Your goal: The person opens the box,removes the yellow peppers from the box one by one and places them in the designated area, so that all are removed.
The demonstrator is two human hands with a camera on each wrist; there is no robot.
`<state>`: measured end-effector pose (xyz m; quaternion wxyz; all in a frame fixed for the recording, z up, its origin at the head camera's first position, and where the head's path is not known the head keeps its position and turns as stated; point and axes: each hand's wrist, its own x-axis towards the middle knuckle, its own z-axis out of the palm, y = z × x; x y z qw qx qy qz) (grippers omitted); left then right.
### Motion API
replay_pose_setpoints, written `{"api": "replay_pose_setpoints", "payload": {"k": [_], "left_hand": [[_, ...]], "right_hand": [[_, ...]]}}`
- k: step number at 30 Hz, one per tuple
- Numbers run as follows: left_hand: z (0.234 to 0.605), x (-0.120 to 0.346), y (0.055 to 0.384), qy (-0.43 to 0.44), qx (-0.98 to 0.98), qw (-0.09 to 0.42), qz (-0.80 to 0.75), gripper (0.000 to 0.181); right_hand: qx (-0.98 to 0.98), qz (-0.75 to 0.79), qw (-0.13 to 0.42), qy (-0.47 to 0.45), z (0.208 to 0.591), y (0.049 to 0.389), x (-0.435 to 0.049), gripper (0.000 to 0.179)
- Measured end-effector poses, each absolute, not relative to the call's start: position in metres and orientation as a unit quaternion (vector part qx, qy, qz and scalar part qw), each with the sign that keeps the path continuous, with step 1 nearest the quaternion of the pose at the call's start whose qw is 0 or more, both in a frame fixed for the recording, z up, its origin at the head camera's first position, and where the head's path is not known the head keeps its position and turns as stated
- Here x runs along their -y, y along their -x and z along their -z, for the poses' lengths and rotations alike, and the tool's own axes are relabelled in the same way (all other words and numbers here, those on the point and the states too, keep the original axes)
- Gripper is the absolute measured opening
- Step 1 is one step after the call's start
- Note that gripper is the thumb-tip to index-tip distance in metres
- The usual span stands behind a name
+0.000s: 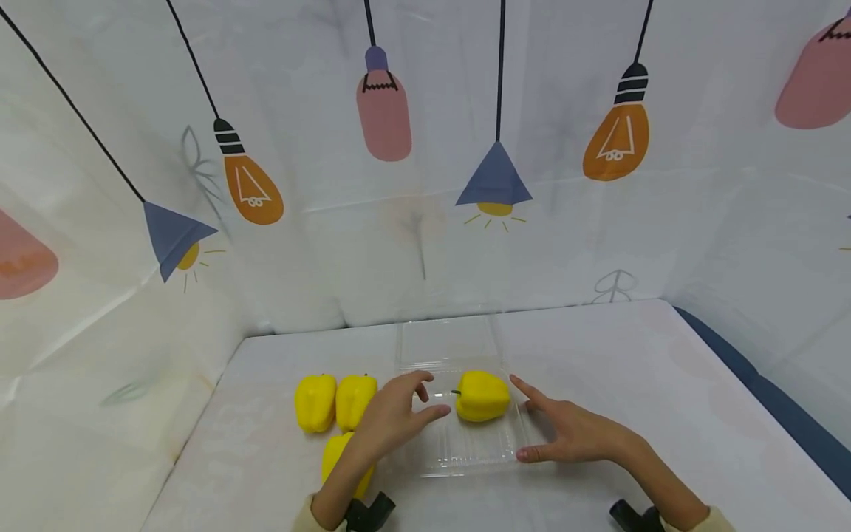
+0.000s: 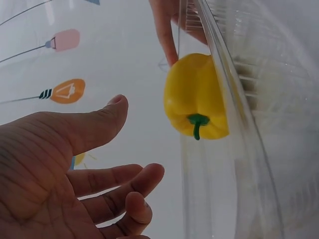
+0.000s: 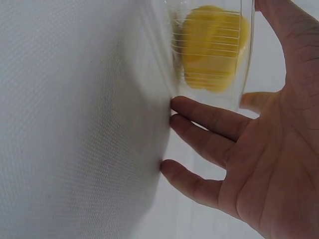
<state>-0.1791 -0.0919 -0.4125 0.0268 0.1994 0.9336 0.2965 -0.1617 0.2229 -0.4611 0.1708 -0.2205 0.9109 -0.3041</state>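
A yellow bell pepper [image 1: 482,396] with a green stem lies on its side in a clear plastic container [image 1: 459,459], whose lid [image 1: 447,341] is folded back toward the wall. To the left of that pepper, above the container, my left hand [image 1: 394,415] has its fingers loosely bent around nothing; the left wrist view shows a gap between this hand [image 2: 75,164] and the pepper [image 2: 195,94]. At the container's right side is my right hand [image 1: 577,431], fingers spread. In the right wrist view, this hand's [image 3: 269,154] fingertips are by the ribbed wall, with the pepper [image 3: 212,47] seen through it.
Left of the container, two yellow bell peppers [image 1: 315,403] [image 1: 355,400] stand side by side on the white table [image 1: 572,502]. A third pepper [image 1: 340,452] is partly hidden behind my left forearm. A white curtain [image 1: 319,185] printed with lamps hangs behind the table.
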Motion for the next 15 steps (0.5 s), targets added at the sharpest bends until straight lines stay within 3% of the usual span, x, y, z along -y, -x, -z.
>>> {"api": "replay_pose_setpoints", "payload": {"k": [15], "left_hand": [[0.422, 0.064, 0.18, -0.172, -0.935, 0.032, -0.309, 0.052]], "right_hand": [[-0.909, 0.307, 0.166, 0.229, 0.459, 0.163, -0.224, 0.105]]}}
